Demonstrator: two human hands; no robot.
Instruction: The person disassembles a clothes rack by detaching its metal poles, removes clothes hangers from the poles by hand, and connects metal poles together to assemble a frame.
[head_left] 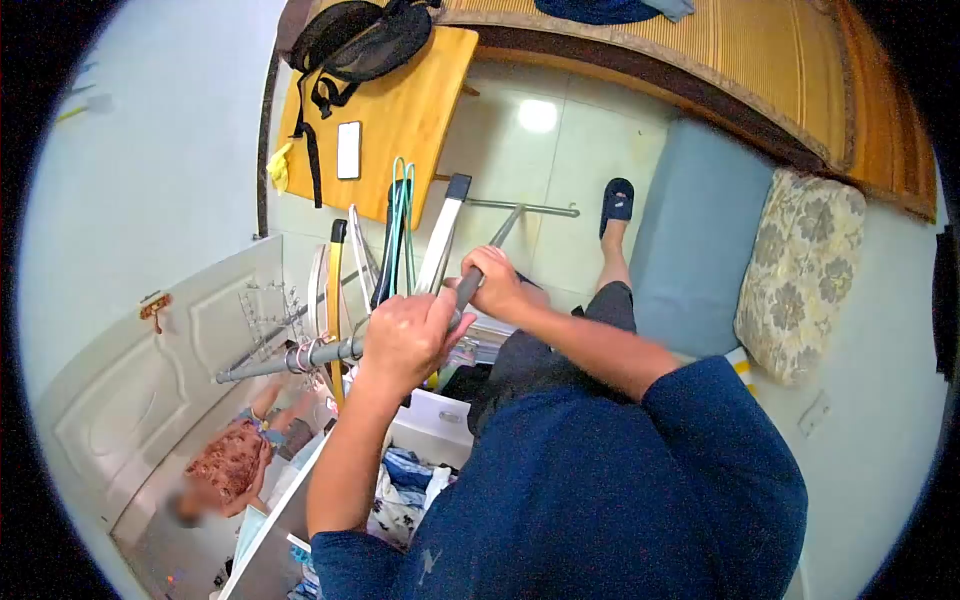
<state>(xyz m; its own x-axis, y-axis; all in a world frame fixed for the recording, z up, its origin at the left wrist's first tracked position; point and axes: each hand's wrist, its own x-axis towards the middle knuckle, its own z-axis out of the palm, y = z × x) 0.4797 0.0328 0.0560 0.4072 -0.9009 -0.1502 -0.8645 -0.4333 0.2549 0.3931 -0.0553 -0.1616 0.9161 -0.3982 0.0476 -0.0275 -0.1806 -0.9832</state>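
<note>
Near the frame's center, the left hand (pixel 405 338) and right hand (pixel 492 283) both curl tightly round 1 gray pole (pixel 338 351), which slants from the center left to the upper center. The hold looks complete, but how much handling is left cannot be judged. Fingers hide part of the pole, the teal hanger's (pixel 400 225) attachment is unclear, and any join with the floor bar (pixel 545 209) is hard to make out.

The left hand (pixel 408 340) and right hand (pixel 492 282) each hid a stretch of the grey pole (pixel 467 289) (the left covered more). Well beyond the pole, the top edge cut off a dark blue cloth (pixel 598 10). Below the pole's far left end, another person's head (pixel 186 508) was blurred, and small objects (pixel 221 575) were too tiny to tell.
</note>
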